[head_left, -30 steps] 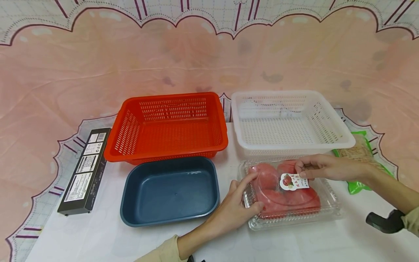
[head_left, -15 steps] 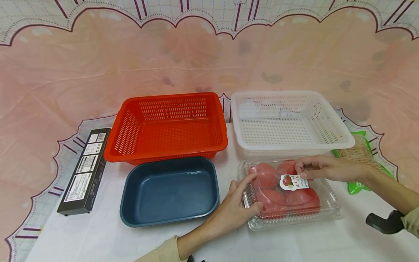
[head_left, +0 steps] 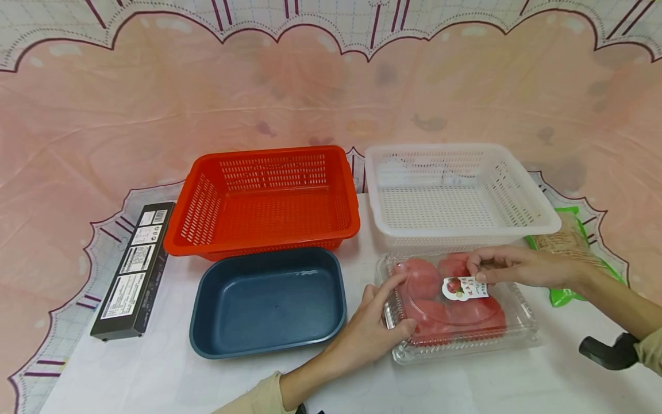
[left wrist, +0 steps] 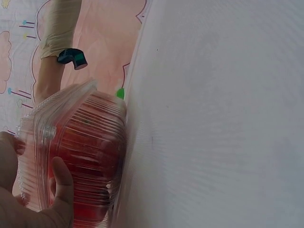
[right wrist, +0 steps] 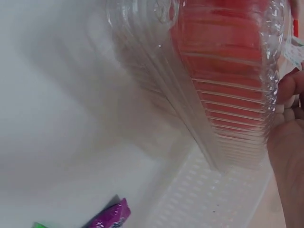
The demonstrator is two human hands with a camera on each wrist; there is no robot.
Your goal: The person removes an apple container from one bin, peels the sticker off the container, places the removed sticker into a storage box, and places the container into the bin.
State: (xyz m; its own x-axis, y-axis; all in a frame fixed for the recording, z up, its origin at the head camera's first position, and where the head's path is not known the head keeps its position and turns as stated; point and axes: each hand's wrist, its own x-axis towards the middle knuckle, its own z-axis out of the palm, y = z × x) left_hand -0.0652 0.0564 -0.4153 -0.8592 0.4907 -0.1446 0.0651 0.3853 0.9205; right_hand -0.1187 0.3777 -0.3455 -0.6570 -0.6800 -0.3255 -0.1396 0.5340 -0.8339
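Note:
A clear plastic clamshell box (head_left: 517,330) holds several red, round, tomato-like pieces (head_left: 420,279) under its lid. My left hand (head_left: 369,328) holds the box by its left side, index finger on the lid and thumb near the front edge. The left wrist view shows the thumb (left wrist: 63,183) against the ribbed wall. Over the lid, my right hand (head_left: 499,265) pinches the right end of a white sticker (head_left: 468,288) with a red fruit picture. Whether the sticker's left end still adheres, I cannot tell. In the right wrist view, that hand (right wrist: 290,121) is partly cut off.
Behind the box stands a white perforated basket (head_left: 460,232). An orange-red basket (head_left: 269,241) and a dark blue basin (head_left: 269,348) are to the left, with a long black box (head_left: 131,273) beyond. A green-edged packet (head_left: 564,241) lies under my right forearm.
My right hand and the sticker end have shifted very slightly toward me. My left hand and the box stay in place.

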